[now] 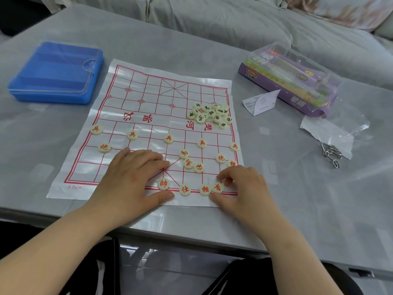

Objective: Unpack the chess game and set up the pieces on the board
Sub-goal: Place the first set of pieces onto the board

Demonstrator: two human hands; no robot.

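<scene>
The board (170, 92) lies on the desk (297, 199), its long side running away from the person and its near edge close to the desk's front. The left hand (131, 177) presses flat on it. The right hand (240, 188) pinches a bottom-row piece (218, 186).

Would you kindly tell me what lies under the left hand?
The left hand rests on the board, covering grid lines beside the general piece. Whether a piece lies beneath it cannot be seen.
</scene>
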